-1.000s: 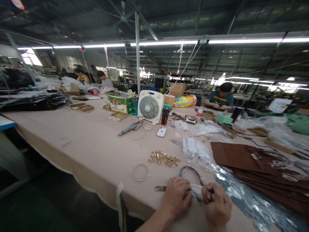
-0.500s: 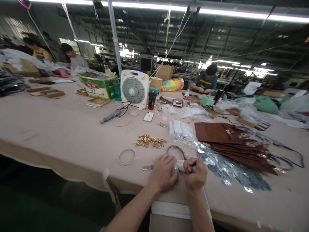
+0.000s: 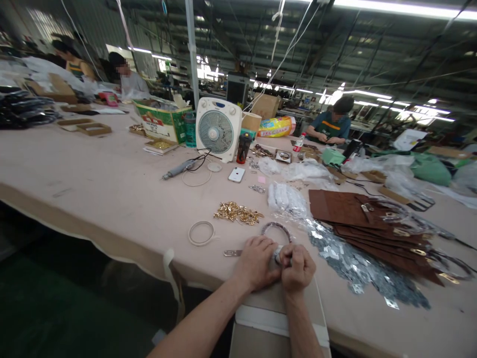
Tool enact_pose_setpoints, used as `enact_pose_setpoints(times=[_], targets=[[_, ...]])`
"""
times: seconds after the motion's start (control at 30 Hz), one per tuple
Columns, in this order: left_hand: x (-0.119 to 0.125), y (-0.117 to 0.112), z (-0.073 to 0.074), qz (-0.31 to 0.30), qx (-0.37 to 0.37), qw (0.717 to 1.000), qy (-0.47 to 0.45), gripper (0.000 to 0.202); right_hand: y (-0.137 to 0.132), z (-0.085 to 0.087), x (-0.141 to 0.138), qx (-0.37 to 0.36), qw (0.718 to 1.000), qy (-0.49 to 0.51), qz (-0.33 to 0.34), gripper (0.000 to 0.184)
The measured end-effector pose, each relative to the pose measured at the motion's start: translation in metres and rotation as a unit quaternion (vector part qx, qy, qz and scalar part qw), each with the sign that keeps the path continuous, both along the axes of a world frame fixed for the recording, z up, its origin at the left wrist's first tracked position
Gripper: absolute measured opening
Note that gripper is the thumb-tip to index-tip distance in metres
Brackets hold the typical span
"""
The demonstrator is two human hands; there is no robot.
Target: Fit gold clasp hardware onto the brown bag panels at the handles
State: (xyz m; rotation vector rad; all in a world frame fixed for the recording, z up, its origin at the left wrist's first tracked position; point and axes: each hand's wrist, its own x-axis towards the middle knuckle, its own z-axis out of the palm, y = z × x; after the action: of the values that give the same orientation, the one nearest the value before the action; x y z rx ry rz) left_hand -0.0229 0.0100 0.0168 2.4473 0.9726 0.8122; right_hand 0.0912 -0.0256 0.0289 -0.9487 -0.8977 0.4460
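While your hands were bunched that tightly over the work, the main risk I saw was losing the small metal fitting: it sat pinched between them at the near table edge, and a slip there would likely have sent it over the edge to the floor. Second risk, my read only: the braided chain strap looped out just beyond your knuckles, so a sharp tug could have dragged it into the pile of gold hardware behind it, or snagged it. Third: the loose silver metal pieces lay right of the fitting, near your right wrist; a sweep of that forearm would have scattered them.

Head view, the only one:
- Left hand: palm down, fingers curled, pressed on the pale piece under the fitting, thumb side touching the fitting. Closed on it as far as I could tell.
- Right hand: fisted, knuckles up, thumb and forefinger clamped on the fitting's right side; exact contact hidden by the fingers.
- Both forearms came in from the lower edge, converging, wrists near each other.
- Flat metal tab lay just left of the fitting, untouched. White ring further left. Stack of brown leather panels beyond and right of the fitting, apart from your hands.
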Motion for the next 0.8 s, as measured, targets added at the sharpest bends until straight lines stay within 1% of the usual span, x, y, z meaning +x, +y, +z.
enact_pose_setpoints(times=[0.1, 0.23, 0.3, 0.37, 0.43, 0.5, 0.57, 0.63, 0.7, 0.77, 0.8], targets=[[-0.001, 0.001, -0.001, -0.005, -0.003, 1.000, 0.009, 0.059, 0.001, -0.003, -0.001, -0.017, 0.998, -0.049, -0.019, 0.043], [0.000, 0.002, -0.003, -0.010, -0.003, 1.000, 0.018, 0.055, 0.010, 0.000, 0.000, -0.062, 0.995, -0.068, -0.039, 0.042], [0.001, 0.002, -0.004, -0.010, -0.004, 1.000, 0.018, 0.054, 0.017, 0.003, -0.002, -0.088, 0.986, -0.131, -0.058, 0.042], [0.001, 0.002, -0.005, -0.003, -0.006, 1.000, 0.011, 0.060, 0.024, 0.006, -0.005, -0.102, 0.970, -0.210, -0.070, 0.042], [0.001, 0.002, -0.004, 0.005, -0.007, 1.000, 0.000, 0.064, 0.029, 0.009, -0.008, -0.111, 0.959, -0.251, -0.076, 0.041], [-0.001, 0.002, -0.003, 0.001, -0.008, 1.000, -0.010, 0.060, 0.032, 0.012, -0.007, -0.127, 0.965, -0.222, -0.059, 0.041], [-0.003, 0.002, -0.001, -0.001, -0.010, 1.000, -0.015, 0.054, 0.033, 0.016, 0.001, -0.137, 0.982, -0.126, -0.018, 0.040], [-0.003, 0.002, 0.000, 0.006, -0.011, 1.000, -0.018, 0.056, 0.032, 0.023, 0.014, -0.112, 0.994, -0.004, 0.003, 0.040], [-0.003, 0.001, 0.000, 0.015, -0.010, 1.000, -0.019, 0.062, 0.034, 0.030, 0.028, -0.075, 0.993, 0.086, -0.004, 0.039], [-0.002, 0.001, -0.001, 0.019, -0.008, 1.000, -0.018, 0.068, 0.039, 0.038, 0.036, -0.070, 0.990, 0.122, 0.003, 0.038], [-0.002, 0.001, -0.001, 0.020, -0.007, 1.000, -0.018, 0.069, 0.043, 0.040, 0.037, -0.082, 0.988, 0.126, 0.021, 0.039]])
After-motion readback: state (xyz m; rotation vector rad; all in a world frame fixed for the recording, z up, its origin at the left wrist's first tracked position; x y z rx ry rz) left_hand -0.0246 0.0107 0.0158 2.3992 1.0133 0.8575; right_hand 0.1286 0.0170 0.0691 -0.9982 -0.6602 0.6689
